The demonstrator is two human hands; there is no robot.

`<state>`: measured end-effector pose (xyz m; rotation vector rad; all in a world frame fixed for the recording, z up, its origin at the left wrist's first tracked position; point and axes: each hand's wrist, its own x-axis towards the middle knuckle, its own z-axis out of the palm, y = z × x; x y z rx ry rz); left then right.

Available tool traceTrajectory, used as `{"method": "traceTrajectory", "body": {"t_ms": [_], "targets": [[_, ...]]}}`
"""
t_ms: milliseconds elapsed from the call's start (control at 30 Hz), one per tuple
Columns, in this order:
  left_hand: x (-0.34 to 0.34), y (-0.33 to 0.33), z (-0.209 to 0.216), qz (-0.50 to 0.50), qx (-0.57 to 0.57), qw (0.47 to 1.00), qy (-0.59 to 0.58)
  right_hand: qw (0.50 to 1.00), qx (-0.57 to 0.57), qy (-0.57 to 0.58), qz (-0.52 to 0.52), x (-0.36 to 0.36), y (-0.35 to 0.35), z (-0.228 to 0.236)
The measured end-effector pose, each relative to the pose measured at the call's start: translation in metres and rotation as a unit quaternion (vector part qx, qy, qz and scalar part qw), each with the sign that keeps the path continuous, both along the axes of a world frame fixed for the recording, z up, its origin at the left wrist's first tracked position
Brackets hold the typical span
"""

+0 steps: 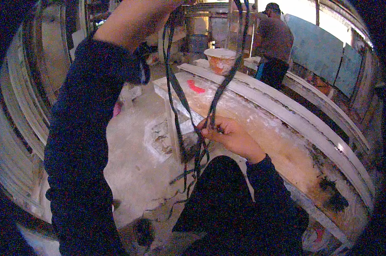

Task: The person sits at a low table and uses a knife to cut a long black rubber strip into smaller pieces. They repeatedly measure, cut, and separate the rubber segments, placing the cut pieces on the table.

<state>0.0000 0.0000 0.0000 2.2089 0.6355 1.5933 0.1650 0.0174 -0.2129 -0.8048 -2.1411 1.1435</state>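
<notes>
Right hand (236,138) pinching long, narrow, flexible black strips (219,91), ends dangling over grey floor (129,179). Left forearm (133,21) pointing upward; left hand beyond view, can't tell its state.

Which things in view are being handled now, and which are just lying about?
Being handled:
- black straps, hanging mid-view
- right hand: its fingers pinch the straps; the left hand is out of sight, so its grip can't be told

Apparently just lying about:
- orange-and-white tub, near the worktop's far end
- red piece on the worktop
</notes>
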Motion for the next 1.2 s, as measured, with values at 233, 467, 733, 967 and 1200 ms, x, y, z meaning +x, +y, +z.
{"method": "traceTrajectory", "body": {"t_ms": [233,467,733,967,1200], "targets": [[0.054,0.058,0.013,-0.076,-0.059,0.992,-0.082,0.983,-0.035,0.133,-0.123,0.032,0.002,-0.016],[0.079,0.109,0.030,-0.061,-0.043,0.984,-0.160,0.965,-0.099,0.200,-0.139,0.111,0.003,-0.001],[0.056,0.159,0.012,-0.074,-0.048,0.996,-0.027,0.937,0.060,0.068,-0.338,0.195,-0.008,0.029],[0.055,0.161,0.009,-0.131,-0.099,0.985,-0.051,0.925,-0.020,0.163,-0.342,0.216,-0.027,0.045],[0.081,0.175,0.030,-0.367,-0.126,0.919,-0.076,0.814,0.338,0.110,-0.460,0.140,-0.019,0.012]]}}
